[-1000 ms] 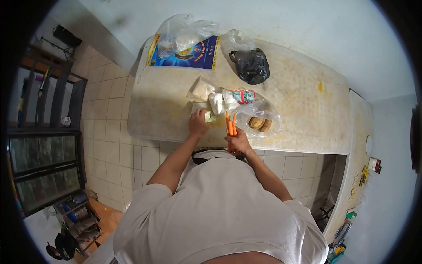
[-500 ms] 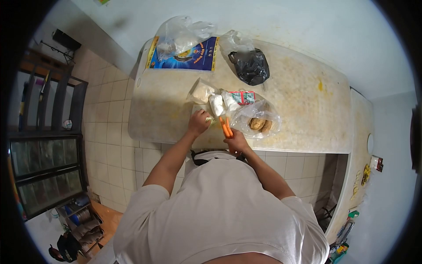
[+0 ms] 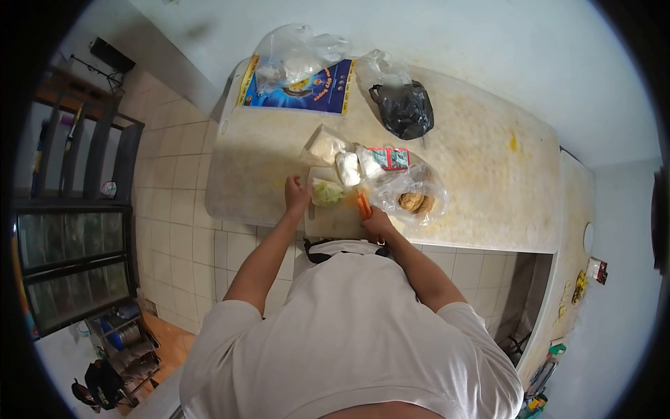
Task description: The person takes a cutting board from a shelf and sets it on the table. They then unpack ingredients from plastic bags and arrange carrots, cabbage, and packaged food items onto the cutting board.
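Orange carrots (image 3: 363, 204) stick out of my right hand (image 3: 377, 221), which is closed around them near the table's front edge. My left hand (image 3: 296, 194) is to the left of a pale green leafy vegetable (image 3: 327, 193), apart from it, with its fingers curled and nothing seen in them. The greens lie at a light board (image 3: 322, 222). Just behind are a clear bag of pale contents (image 3: 325, 147), white packets (image 3: 347, 168) and a red and green packet (image 3: 389, 158). Right of the carrots, brown potato-like lumps (image 3: 412, 202) lie in a clear plastic bag (image 3: 436, 192).
Toward the wall, a blue and yellow printed sheet (image 3: 328, 98) lies under a clear plastic bag (image 3: 293, 59). A black plastic bag (image 3: 403, 110) stands right of it. The pale table (image 3: 488, 181) has its front edge at my waist. Dark shelving (image 3: 91, 160) stands left.
My left hand has moved left, off the greens, which now show more fully on the board. The carrots, still in my right hand, show less of their length.
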Tool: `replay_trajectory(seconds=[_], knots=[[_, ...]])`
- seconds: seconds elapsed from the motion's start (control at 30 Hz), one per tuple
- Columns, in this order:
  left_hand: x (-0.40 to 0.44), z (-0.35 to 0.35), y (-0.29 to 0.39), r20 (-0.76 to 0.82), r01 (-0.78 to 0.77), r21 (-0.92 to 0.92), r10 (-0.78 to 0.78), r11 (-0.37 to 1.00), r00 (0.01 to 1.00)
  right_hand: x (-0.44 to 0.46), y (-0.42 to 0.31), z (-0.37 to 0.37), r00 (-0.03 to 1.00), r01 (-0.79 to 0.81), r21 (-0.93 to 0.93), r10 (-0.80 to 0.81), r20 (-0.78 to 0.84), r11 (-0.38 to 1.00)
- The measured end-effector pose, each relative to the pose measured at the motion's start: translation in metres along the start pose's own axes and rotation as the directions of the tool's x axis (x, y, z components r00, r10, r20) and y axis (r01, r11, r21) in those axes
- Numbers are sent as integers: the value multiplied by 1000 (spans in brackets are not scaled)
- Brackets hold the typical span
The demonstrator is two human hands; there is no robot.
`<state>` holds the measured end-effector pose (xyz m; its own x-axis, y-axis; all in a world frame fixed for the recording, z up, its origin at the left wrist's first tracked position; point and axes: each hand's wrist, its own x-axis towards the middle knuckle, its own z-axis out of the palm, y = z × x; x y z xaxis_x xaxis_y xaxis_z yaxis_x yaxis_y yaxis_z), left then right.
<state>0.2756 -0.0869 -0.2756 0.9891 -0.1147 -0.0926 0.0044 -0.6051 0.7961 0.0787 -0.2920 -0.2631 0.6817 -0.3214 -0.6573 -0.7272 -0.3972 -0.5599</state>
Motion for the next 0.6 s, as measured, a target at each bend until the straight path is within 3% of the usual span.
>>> replay_trajectory(seconds=[0.03,0.13,0.23,0.3,0.43,0.53,0.6], knots=[[-5,-3,-13,31,64,89,-67,994,997,4,2,-2,1000,7,52,-8,12,999],[-20,-10,-49,462,298,-24,-254,954,850,12,8,-3,997,14,181,-28,76,983],[-46,-18,-18,846,371,45,-233,928,480,18,13,4,988,19,381,-76,134,924],[-64,-16,13,902,265,-15,-101,964,420,16,8,8,976,-92,641,-60,211,762],[-83,15,35,854,219,-226,85,949,513,14,-11,17,941,-150,894,-216,260,422],[-80,37,39,834,266,-318,135,910,536,10,-31,21,888,-404,905,-181,424,135],[-76,51,27,840,245,-293,126,924,528,3,-35,24,890,-415,899,-142,434,143]])
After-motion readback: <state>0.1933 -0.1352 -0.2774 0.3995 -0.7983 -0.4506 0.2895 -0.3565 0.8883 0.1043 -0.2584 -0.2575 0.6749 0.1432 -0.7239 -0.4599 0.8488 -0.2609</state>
